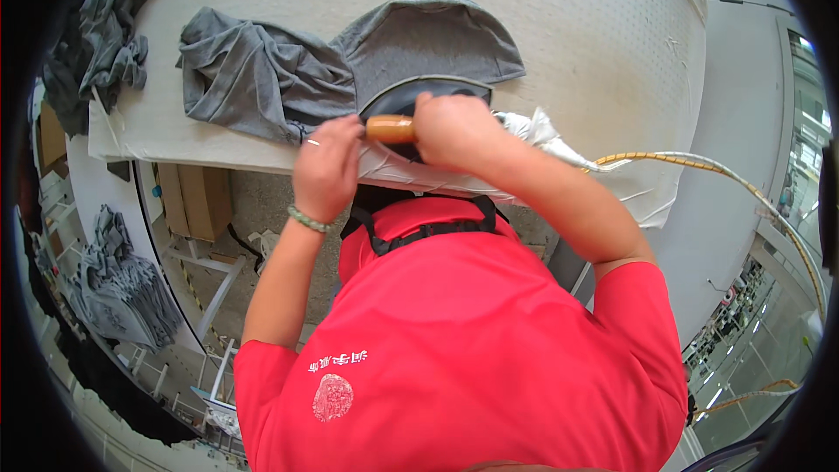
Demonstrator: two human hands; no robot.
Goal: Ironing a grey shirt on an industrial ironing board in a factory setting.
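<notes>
My right hand (459, 129) is wrapped round the wooden handle of a steam iron (395, 128), whose dark body lies along the front edge of the padded ironing table. Under and beyond the iron spreads a grey garment (428, 35), its right part smooth and rounded, its left part bunched in folds. At the near edge of the cloth, just left of the handle, is my left hand (328, 166), fingers bent together and pointing away from me. Its fingertips are by the garment's edge; whether they pinch the fabric is hidden.
The white-covered ironing table (603, 52) fills the far side. More grey garments (109, 26) are heaped at its left end, and a stack of grey clothes (127, 288) hangs lower left. A yellow-wrapped hose (682, 157) runs right from the iron. A cardboard box (201, 201) stands below the table.
</notes>
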